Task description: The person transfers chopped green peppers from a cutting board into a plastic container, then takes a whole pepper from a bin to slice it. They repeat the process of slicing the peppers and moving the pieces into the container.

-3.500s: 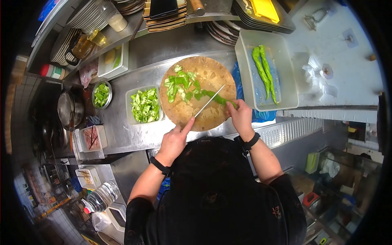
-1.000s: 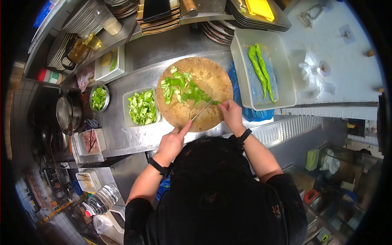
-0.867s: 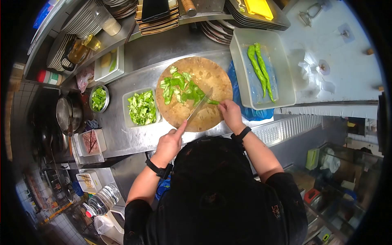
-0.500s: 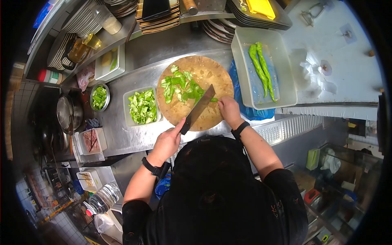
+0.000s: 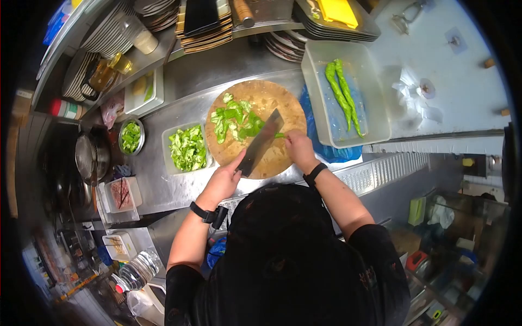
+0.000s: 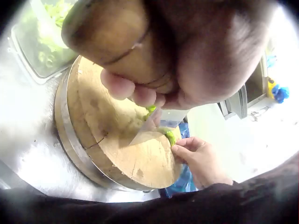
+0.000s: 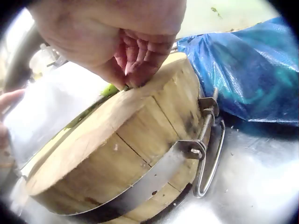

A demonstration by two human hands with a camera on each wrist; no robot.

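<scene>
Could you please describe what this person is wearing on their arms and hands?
Both hands are bare, without gloves: the left hand and the right hand. A black strap circles each wrist, the left strap and the right strap. Black short sleeves cover the upper arms; the forearms are uncovered.

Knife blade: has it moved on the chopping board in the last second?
Yes. The knife has rolled from edge-on to broad side showing, over the right half of the chopping board, beside the cut peppers.
</scene>
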